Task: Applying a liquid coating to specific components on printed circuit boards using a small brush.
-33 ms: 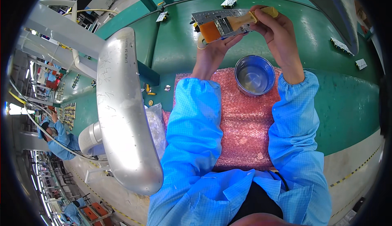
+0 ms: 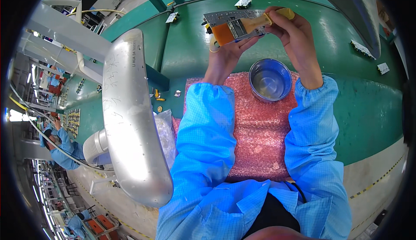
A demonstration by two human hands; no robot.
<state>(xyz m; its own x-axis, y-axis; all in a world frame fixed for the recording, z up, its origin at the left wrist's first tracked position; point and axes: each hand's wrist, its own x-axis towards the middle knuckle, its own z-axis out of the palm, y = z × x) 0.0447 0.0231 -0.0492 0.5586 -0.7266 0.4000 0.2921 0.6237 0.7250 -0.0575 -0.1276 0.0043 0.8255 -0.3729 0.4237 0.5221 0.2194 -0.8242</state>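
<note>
Above the bench, at the upper middle, my left hand (image 2: 225,60) supports a grey circuit board (image 2: 255,14) from beneath. Most of the fingers on that hand are hidden behind the board. My right hand (image 2: 291,32) grips a paintbrush (image 2: 253,22) by its wooden handle. The brush has orange bristles and a metal ferrule, and it lies across the face of the board. Below the two hands, a blue metal bowl (image 2: 256,93) holding clear liquid stands on pink bubble wrap (image 2: 260,140).
A large silver lamp head (image 2: 132,123) fills the space left of my left arm. Small circuit boards sit at the far side, one white board (image 2: 243,3) among them, on the green bench (image 2: 359,105). Further left, a co-worker in blue (image 2: 67,151) is at a bench.
</note>
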